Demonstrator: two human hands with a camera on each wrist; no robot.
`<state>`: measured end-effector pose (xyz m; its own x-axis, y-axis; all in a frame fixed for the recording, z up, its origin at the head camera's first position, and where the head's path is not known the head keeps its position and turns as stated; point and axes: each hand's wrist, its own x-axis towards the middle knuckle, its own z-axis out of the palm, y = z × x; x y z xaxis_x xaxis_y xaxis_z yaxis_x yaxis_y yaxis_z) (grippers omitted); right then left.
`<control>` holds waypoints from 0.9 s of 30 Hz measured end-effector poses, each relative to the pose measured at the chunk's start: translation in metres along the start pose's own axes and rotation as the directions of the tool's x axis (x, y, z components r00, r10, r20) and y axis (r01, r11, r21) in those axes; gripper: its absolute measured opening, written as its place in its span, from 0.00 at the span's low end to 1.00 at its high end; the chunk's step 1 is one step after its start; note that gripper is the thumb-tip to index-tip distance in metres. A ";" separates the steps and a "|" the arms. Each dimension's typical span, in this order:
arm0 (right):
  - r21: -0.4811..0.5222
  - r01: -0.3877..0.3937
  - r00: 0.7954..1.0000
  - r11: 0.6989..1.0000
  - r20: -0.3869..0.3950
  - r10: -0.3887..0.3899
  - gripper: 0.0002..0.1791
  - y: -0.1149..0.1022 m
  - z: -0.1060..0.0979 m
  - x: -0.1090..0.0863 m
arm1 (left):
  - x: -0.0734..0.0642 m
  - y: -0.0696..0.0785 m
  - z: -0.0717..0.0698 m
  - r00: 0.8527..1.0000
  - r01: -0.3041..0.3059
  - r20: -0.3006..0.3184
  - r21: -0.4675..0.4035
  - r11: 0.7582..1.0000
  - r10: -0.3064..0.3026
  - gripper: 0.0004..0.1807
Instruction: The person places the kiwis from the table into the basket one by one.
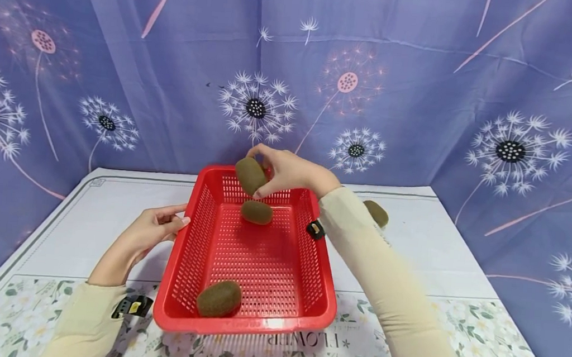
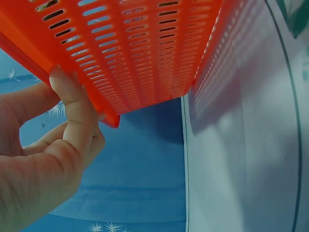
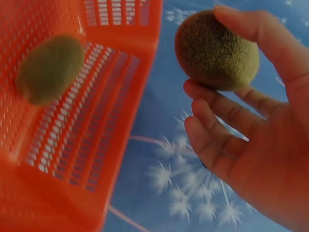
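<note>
My right hand (image 1: 286, 170) pinches a brown fuzzy kiwi (image 1: 251, 176) between thumb and fingers, up over the far end of a red plastic basket (image 1: 244, 326). The right wrist view shows that held kiwi (image 3: 217, 50) beside the basket's rim. Inside the basket, one kiwi (image 1: 257, 212) lies toward the far end and another kiwi (image 1: 219, 299) in the near left corner. My left hand (image 1: 153, 229) is at the basket's left side; in the left wrist view, the thumb and fingers of this hand (image 2: 72, 121) grip the basket's rim.
A further kiwi (image 1: 376, 213) lies on the table to the right, partly behind my right forearm. White and floral cloth (image 1: 113, 193) covers the table. A blue dandelion-print curtain (image 1: 295, 61) hangs along the back and both sides.
</note>
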<state>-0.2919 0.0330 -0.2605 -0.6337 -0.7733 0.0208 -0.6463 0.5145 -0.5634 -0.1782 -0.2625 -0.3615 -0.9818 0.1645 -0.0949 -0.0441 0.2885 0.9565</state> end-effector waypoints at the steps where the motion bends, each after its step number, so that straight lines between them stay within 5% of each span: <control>1: -0.010 -0.006 1.000 1.000 0.006 0.006 0.40 -0.003 0.004 0.005 | 0.000 0.000 0.000 1.000 0.001 0.000 0.000 1.000 -0.001 0.33; 13: -0.030 -0.152 0.986 0.988 0.061 0.154 0.38 -0.014 0.062 0.044 | 0.001 0.000 0.000 1.000 0.014 -0.009 0.023 1.000 -0.013 0.32; 21: -0.058 -0.220 0.971 0.974 0.087 0.224 0.49 -0.011 0.090 0.056 | 0.002 0.001 0.001 1.000 0.016 -0.011 0.046 0.999 -0.016 0.31; 27: -0.056 -0.233 0.963 0.971 0.125 0.238 0.42 -0.006 0.103 0.060 | 0.002 0.001 0.000 1.000 0.027 -0.016 0.054 0.998 -0.026 0.32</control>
<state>-0.2821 -0.0551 -0.3407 -0.7113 -0.6685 -0.2171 -0.5037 0.7002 -0.5059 -0.1797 -0.2617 -0.3603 -0.9831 0.1420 -0.1159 -0.0608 0.3437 0.9371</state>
